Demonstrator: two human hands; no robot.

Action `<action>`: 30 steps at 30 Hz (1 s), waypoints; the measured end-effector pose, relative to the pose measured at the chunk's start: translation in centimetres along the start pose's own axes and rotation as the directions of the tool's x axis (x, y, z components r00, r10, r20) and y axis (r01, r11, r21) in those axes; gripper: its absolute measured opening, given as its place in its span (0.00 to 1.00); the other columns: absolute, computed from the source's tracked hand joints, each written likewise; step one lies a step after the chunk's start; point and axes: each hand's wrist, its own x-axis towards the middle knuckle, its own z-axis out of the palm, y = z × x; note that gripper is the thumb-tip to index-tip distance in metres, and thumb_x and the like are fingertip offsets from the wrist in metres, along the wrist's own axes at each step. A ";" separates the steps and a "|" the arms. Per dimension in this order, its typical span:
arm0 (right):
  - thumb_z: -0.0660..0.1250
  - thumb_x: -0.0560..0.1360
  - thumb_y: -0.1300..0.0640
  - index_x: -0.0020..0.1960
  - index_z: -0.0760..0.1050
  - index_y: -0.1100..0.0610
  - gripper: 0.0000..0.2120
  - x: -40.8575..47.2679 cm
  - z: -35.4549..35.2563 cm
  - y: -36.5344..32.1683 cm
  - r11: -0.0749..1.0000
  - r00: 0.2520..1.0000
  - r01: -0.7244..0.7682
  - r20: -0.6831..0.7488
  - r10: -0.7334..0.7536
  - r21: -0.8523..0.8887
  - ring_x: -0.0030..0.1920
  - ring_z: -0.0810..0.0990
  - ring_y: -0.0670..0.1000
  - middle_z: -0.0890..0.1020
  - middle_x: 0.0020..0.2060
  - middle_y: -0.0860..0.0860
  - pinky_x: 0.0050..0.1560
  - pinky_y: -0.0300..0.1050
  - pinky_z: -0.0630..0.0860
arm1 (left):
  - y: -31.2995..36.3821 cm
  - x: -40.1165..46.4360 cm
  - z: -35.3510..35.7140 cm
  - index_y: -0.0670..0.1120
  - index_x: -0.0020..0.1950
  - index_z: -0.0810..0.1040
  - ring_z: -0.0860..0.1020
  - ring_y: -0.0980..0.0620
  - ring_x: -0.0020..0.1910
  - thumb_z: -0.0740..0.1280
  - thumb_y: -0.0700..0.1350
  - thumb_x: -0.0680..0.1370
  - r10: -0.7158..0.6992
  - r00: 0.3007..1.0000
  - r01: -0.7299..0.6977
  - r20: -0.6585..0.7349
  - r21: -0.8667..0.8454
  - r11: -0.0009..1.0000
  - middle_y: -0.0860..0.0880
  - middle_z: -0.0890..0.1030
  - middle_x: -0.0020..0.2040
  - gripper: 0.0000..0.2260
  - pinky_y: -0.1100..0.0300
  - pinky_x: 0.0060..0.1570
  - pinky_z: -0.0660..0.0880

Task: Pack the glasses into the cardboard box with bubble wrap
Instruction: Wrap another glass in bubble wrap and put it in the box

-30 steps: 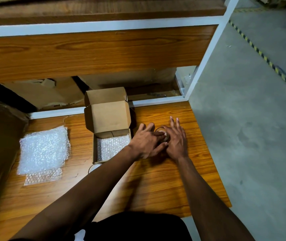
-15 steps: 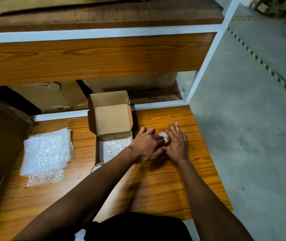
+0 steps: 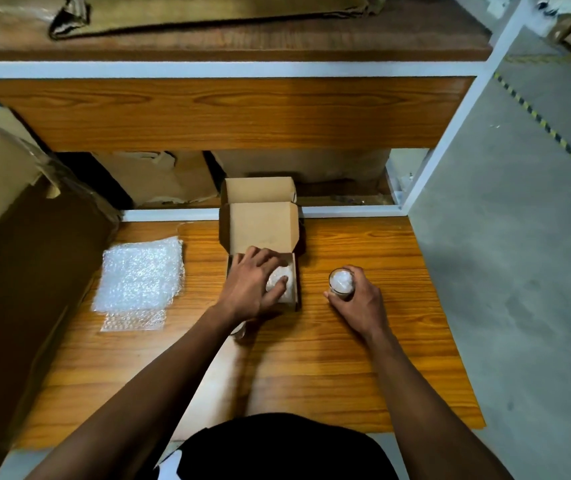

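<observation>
- Left hand [image 3: 254,287], fingers spread, presses the crinkly bubble wrap [image 3: 282,282] inside the open cardboard box [image 3: 260,230].
- Right hand [image 3: 358,301] grips an upright round glass [image 3: 341,284] stuffed with wrap.

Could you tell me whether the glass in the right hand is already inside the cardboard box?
No, the right hand holds the glass on the table, beside the box.

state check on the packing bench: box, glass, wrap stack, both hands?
cardboard box: lid open, bubble wrap inside
glass: upright on table, stuffed with bubble wrap
bubble wrap stack: lying flat, untouched
left hand: in box, resting on wrap
right hand: gripping the glass
</observation>
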 end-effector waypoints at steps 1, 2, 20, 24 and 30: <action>0.81 0.69 0.41 0.70 0.68 0.43 0.36 -0.5 0.2 -0.2 1.000 1.000 -0.012 -0.001 0.012 0.007 0.60 0.80 0.53 0.82 0.61 0.50 0.53 0.47 0.81 | -0.5 -0.8 -0.2 0.54 0.68 0.78 0.72 0.49 0.65 0.58 0.63 0.83 -0.035 0.999 0.035 -0.023 0.003 0.999 0.52 0.78 0.66 0.21 0.48 0.58 0.68; 0.81 0.69 0.41 0.69 0.67 0.43 0.36 -0.9 0.3 -0.3 1.000 1.000 -0.018 -0.004 0.018 0.009 0.60 0.80 0.53 0.82 0.61 0.50 0.52 0.47 0.81 | -1.0 -1.6 -0.3 0.54 0.67 0.78 0.72 0.49 0.64 0.58 0.64 0.83 -0.068 0.997 0.068 -0.041 0.006 0.998 0.52 0.78 0.65 0.21 0.49 0.57 0.68; 0.76 0.73 0.38 0.71 0.69 0.49 0.32 -6.5 2.8 -2.9 0.998 0.999 0.032 -0.012 -0.031 0.055 0.63 0.77 0.55 0.79 0.63 0.51 0.62 0.51 0.77 | -2.9 -12.1 0.4 0.51 0.75 0.72 0.73 0.44 0.65 0.65 0.68 0.77 -0.228 0.972 0.229 0.049 -0.019 0.973 0.48 0.75 0.67 0.32 0.48 0.49 0.80; 0.79 0.72 0.42 0.73 0.67 0.47 0.35 -6.7 2.7 -3.3 0.998 0.999 -0.016 0.028 0.014 0.067 0.67 0.76 0.56 0.78 0.66 0.52 0.64 0.54 0.77 | -2.9 -12.7 0.9 0.50 0.76 0.69 0.73 0.42 0.65 0.68 0.64 0.77 -0.245 0.967 0.251 0.071 -0.111 0.961 0.46 0.74 0.67 0.32 0.44 0.51 0.81; 0.80 0.70 0.41 0.69 0.69 0.47 0.33 -7.1 2.8 -4.2 0.996 0.997 -0.062 0.058 0.058 0.065 0.64 0.77 0.55 0.80 0.63 0.52 0.60 0.51 0.78 | -3.2 -12.8 0.9 0.47 0.77 0.71 0.75 0.41 0.64 0.68 0.65 0.77 -0.254 0.964 0.265 0.079 -0.199 0.944 0.44 0.76 0.65 0.35 0.44 0.57 0.78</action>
